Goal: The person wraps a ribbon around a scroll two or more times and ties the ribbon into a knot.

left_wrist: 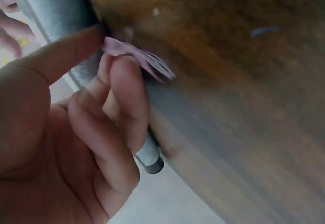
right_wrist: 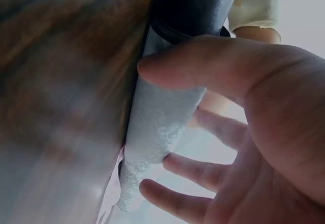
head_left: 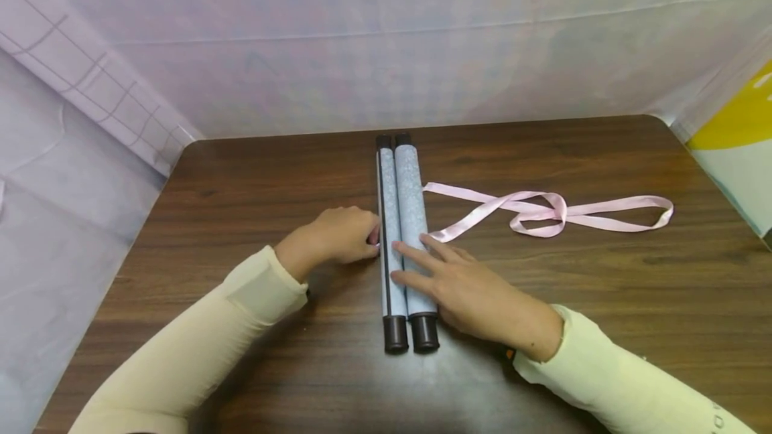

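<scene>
A hanging scroll rolled from both ends into two parallel pale-blue rolls (head_left: 413, 196) lies upright in the head view, with dark knobs (head_left: 425, 332) at its ends. At its left edge my left hand (head_left: 338, 233) pinches a short end of pink ribbon (left_wrist: 133, 52) between thumb and fingers, close over the table. My right hand (head_left: 470, 290) lies across the lower part of the scroll, its spread fingertips resting on the rolls. In the right wrist view the thumb (right_wrist: 172, 66) sits against the near roll. To the right stretches the long pink ribbon (head_left: 615, 205), crossed over itself and looped.
The brown wood-grain table (head_left: 271, 173) reaches back to a pale patterned cloth wall (head_left: 362, 39). White sheeting (head_left: 66, 233) hangs along the left side, and a yellow and white panel (head_left: 736, 126) borders the right edge.
</scene>
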The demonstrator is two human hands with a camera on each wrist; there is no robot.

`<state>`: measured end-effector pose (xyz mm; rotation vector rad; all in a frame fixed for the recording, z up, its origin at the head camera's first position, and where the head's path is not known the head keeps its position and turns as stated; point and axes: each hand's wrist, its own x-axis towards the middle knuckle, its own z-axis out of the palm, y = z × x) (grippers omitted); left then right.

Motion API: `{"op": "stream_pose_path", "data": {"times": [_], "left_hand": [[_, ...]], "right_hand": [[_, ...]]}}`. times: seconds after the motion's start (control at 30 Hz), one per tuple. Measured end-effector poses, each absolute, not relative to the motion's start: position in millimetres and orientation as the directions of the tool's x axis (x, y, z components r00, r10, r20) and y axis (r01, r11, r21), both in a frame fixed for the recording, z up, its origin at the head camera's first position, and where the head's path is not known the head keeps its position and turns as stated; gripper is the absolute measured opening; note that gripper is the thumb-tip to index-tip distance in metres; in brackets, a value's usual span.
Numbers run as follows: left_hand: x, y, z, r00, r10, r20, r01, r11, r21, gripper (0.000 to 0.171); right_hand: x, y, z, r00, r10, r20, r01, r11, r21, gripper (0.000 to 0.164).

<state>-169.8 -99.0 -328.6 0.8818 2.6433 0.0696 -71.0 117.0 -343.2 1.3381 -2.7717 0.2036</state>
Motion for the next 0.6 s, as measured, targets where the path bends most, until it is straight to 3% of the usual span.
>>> {"op": "stream_pose_path", "data": {"times": [0.1, 0.33, 0.6], "left_hand": [[-171.4, -97.2, -334.4, -0.743, 0.587, -0.323, 0.561, 0.808, 0.178, 0.013], [-169.6, -97.7, -334.1, -0.760, 0.576, -0.300, 0.553, 0.816, 0.166, 0.016], [-167.5, -103.2, -323.1, -0.781, 0.561, -0.275, 0.532, 0.828, 0.178, 0.020]], "right_hand": [[-70.4, 115.1, -347.4, -0.624, -0.773, 0.114, -0.782, 0.615, -0.104, 0.074], [-67.0, 110.3, -348.6, -0.617, -0.780, 0.102, -0.786, 0.616, -0.046, 0.089], [-67.2, 109.4, -349.5, -0.613, -0.781, 0.115, -0.788, 0.614, -0.033, 0.085]]}}
